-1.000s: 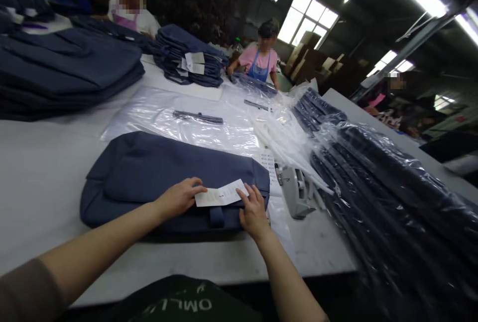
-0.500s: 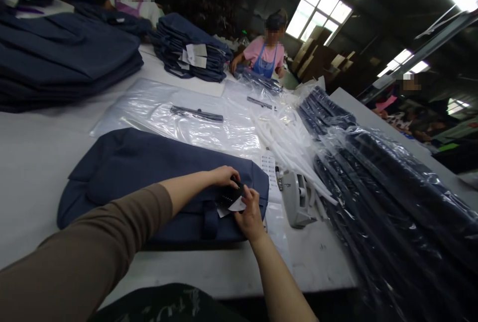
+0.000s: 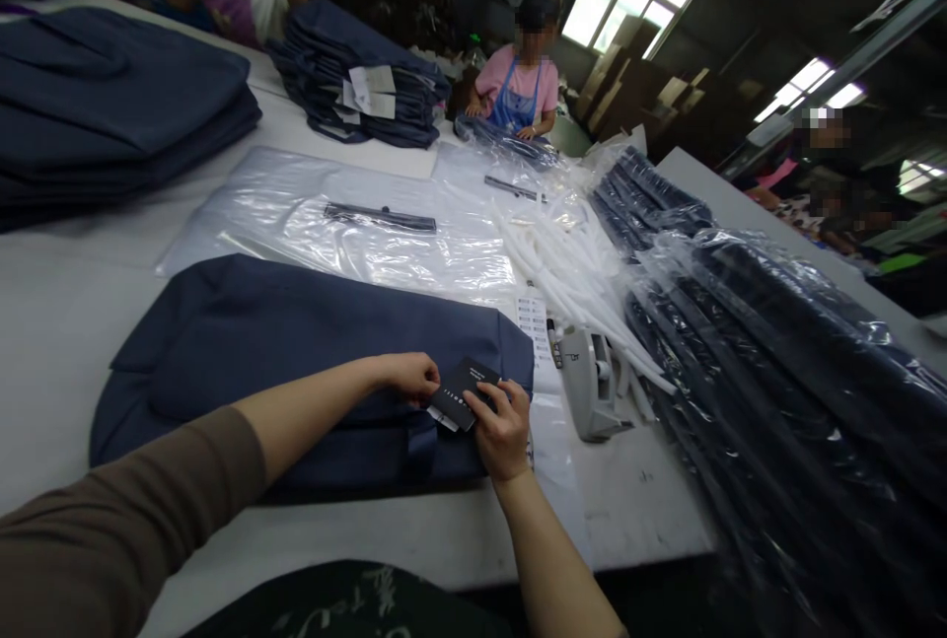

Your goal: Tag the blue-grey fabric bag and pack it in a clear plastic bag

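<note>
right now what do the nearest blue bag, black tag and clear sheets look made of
Blue bag: matte, perhaps synthetic fabric, by its seams and dull surface. Black tag: probably smooth card, by its straight edges. Clear sheets: likely glossy plastic film, by the rippled glare.

A workshop: aproned co-worker [image 3: 518, 91], stacked bags [image 3: 362, 71], tape dispenser [image 3: 588, 382], plastic wrapping [image 3: 273, 204].

The right hand [image 3: 505, 431] hides part of the black tag [image 3: 460, 384], whose smaller print is too tiny to read; a white slip [image 3: 442, 418] lies mostly hidden beneath it. The left hand's [image 3: 409, 377] fingertips are tucked from sight — whether they pinch anything cannot be told. Wrapped bags [image 3: 784, 352] hide the tabletop's [image 3: 628, 500] right edge — and run out of view, cut off by the picture's edge.
</note>
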Action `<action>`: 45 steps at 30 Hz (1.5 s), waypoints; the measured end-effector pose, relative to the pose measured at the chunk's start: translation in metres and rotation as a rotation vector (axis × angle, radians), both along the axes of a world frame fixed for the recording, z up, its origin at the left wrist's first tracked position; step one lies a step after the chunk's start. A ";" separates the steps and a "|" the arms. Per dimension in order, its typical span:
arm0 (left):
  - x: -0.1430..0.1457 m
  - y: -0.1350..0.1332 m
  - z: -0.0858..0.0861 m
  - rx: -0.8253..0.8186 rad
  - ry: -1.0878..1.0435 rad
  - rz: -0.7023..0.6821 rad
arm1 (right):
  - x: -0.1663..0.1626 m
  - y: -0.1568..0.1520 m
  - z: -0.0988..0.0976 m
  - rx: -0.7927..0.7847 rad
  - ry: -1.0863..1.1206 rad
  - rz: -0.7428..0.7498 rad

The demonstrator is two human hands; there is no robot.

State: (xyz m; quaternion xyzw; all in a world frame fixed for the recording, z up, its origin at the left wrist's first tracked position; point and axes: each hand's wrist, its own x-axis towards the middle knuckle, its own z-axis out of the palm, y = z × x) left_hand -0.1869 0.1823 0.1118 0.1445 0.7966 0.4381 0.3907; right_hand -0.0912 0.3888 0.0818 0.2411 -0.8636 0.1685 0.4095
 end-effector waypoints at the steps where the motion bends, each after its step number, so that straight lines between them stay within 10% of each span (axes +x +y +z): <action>1: 0.003 0.003 0.000 0.045 -0.030 -0.008 | 0.001 0.000 -0.001 -0.027 0.013 0.000; 6: 0.016 0.019 -0.001 0.219 -0.080 0.042 | 0.005 0.002 0.000 -0.120 0.116 -0.015; 12: 0.030 0.012 0.006 0.275 0.204 0.491 | 0.016 0.009 0.030 0.008 0.347 -0.126; 22: 0.058 0.000 0.023 0.435 0.403 0.702 | 0.041 0.014 0.052 0.100 0.224 -0.043; 38: 0.048 0.004 0.019 0.951 -0.250 0.654 | 0.032 0.015 0.031 -0.235 -0.027 0.106; 45: 0.049 0.009 0.026 0.934 -0.253 0.651 | 0.035 0.016 0.035 -0.230 0.017 0.093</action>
